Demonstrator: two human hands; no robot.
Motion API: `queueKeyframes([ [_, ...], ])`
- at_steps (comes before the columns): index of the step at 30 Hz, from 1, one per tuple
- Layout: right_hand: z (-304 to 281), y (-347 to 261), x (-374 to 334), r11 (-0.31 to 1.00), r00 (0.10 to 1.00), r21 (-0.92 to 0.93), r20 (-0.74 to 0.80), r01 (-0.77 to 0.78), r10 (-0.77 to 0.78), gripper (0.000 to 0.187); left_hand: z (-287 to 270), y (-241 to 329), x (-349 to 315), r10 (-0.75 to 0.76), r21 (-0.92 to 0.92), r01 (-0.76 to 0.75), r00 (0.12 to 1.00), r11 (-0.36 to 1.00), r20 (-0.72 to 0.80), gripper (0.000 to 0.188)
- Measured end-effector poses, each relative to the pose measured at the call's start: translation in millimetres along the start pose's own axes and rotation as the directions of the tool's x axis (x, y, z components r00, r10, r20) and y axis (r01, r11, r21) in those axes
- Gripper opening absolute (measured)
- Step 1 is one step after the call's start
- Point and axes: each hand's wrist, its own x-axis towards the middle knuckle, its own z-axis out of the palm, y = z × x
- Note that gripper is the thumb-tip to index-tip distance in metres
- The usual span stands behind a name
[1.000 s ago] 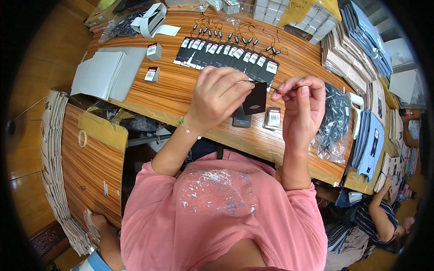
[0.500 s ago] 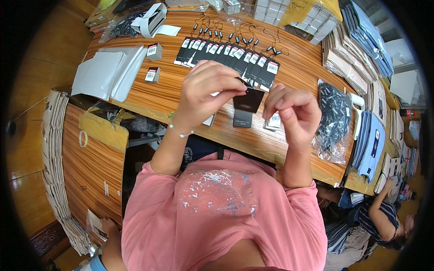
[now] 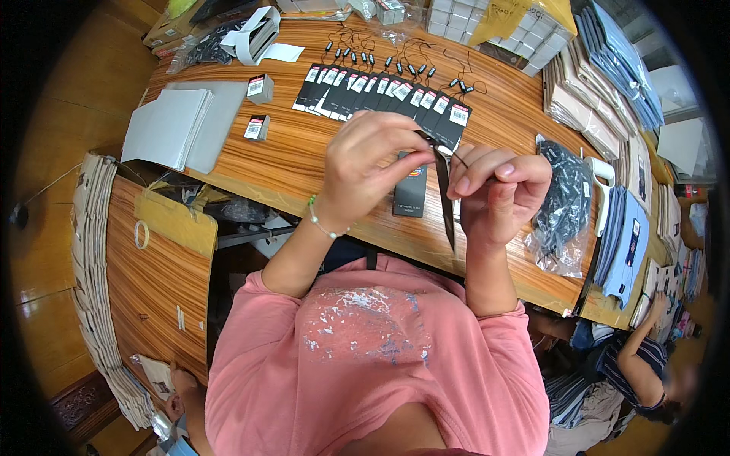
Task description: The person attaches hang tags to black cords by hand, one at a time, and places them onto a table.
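Note:
My left hand (image 3: 371, 158) is closed in a pinch at the top end of a black hang tag (image 3: 445, 199), which hangs almost edge-on above the table's front edge. A thin black string (image 3: 460, 159) runs from near the tag's top to my right hand (image 3: 498, 190), whose fingers are curled and pinched on it. Below my hands a pile of black hang tags (image 3: 409, 196) lies on the table. Beyond them, overlapping black hang tags (image 3: 380, 95) with barcode stickers lie in a row, their strings and small black toggles spread toward the far side.
On the striped wooden table (image 3: 296, 163), two small tag stacks (image 3: 259, 89) and white sheets (image 3: 163, 129) lie left. A bag of black string seals (image 3: 563, 194) lies right, beside folded blue garments (image 3: 623, 243). White boxes (image 3: 494, 30) stand behind. Other people work lower left and right.
The held tag has turned from facing me to nearly edge-on and moved right. My left hand has shifted right; a string now shows stretched to my right hand.

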Motion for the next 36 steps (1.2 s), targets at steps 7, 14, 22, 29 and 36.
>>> queueKeyframes([
  [7,3,7,-3,0.989,0.989,-0.148,-0.146,-0.025,0.003,0.011,20,26,-9,-0.231,-0.346,0.280,0.957,0.896,0.178,0.031],
  [14,-16,-12,16,0.958,0.953,-0.110,-0.176,-0.266,0.245,0.012,26,6,-24,-0.334,-0.512,0.447,0.893,0.734,0.301,0.029],
  [22,-20,-23,24,0.983,0.958,-0.053,-0.239,-0.177,0.159,0.012,21,4,-19,-0.161,-0.580,0.354,0.920,0.734,0.357,0.023],
  [29,-24,-30,21,0.979,0.947,-0.003,-0.253,-0.204,0.196,0.012,13,11,-20,-0.403,-0.619,0.579,0.815,0.531,0.417,0.026],
  [36,-22,-35,14,0.912,0.914,-0.138,-0.196,-0.386,0.357,0.011,-8,17,0,-0.277,-0.272,0.332,0.935,0.903,0.221,0.014],
])
